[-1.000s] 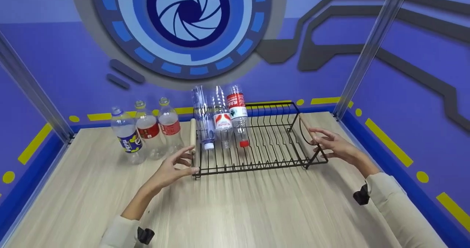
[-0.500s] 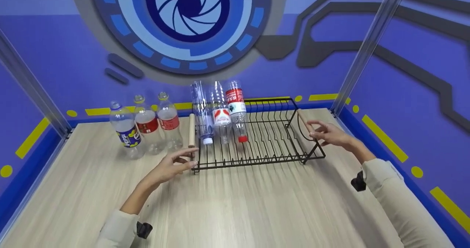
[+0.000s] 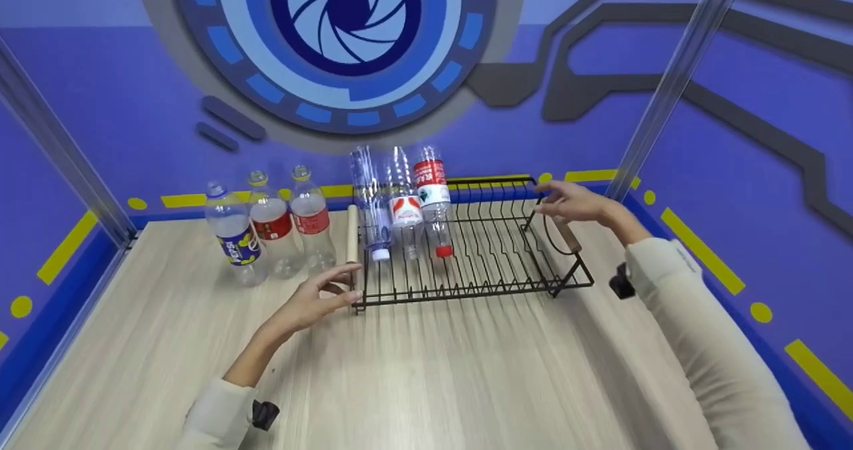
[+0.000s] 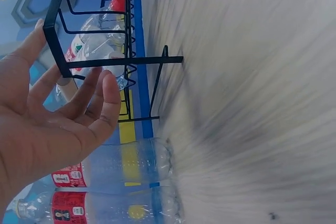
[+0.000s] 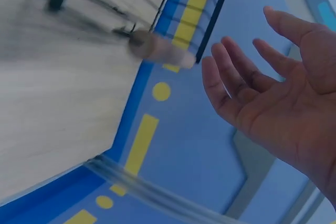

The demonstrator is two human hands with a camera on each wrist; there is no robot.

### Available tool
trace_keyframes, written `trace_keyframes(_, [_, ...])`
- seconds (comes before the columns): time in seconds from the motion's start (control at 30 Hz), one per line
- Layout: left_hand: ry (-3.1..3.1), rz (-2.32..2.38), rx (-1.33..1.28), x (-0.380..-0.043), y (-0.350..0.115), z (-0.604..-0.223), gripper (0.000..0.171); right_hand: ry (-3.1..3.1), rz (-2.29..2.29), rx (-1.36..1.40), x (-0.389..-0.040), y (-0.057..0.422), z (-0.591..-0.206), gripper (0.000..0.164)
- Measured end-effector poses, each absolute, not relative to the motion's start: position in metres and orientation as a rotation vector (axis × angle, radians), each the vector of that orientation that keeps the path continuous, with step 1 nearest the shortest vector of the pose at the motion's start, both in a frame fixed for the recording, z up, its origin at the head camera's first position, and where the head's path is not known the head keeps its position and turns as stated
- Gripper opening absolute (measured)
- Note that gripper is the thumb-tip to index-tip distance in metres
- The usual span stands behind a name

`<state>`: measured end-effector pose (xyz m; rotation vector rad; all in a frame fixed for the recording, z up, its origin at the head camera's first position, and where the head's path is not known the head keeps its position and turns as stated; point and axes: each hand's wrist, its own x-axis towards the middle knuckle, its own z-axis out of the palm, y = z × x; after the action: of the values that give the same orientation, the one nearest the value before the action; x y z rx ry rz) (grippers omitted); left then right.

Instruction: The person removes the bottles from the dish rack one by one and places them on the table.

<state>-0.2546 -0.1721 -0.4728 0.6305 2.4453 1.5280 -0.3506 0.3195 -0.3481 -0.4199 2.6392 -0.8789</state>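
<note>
A black wire dish rack (image 3: 486,257) with wooden side handles stands on the table. My left hand (image 3: 313,303) holds its front left corner, the thumb at the frame (image 4: 55,40) and fingers curled around the side bar. Over the back right end of the rack hovers my right hand (image 3: 576,205), fingers loosely spread. In the right wrist view the right wooden handle (image 5: 160,50) is apart from those fingers. Three clear plastic bottles lie tilted in the rack's left part: one with a white cap (image 3: 380,255), one with a red-and-white label (image 3: 405,210), one with a red cap (image 3: 443,251).
Left of the rack stand three clear bottles: a blue-labelled Pepsi bottle (image 3: 238,247) and two red-labelled bottles, one in the middle (image 3: 272,227) and one nearest the rack (image 3: 311,222). Blue patterned walls (image 3: 466,143) enclose the wooden table (image 3: 413,370) at the back and sides.
My right hand has left the right wooden handle and moved up and back toward the rack's far corner. The left hand stays at the front left corner; rack and bottles look unmoved.
</note>
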Motion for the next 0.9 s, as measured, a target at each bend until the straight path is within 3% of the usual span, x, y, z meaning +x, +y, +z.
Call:
trace_keyframes(0.2, [2.553,1.431,0.773,-0.256,-0.174,-0.470,0.055,2.558,-0.858,-0.502,-0.369,0.266,-0.346,0.059])
trace_keyframes(0.53, [2.475,1.506,0.653,-0.257,-0.168,-0.473,0.058,2.411,-0.998,-0.419,-0.393,0.204,-0.371,0.066])
trace_keyframes(0.9, [2.420,1.537,0.614,-0.257,-0.171,-0.470,0.059,2.243,-1.197,-0.013,-0.404,0.174,-0.397,0.099])
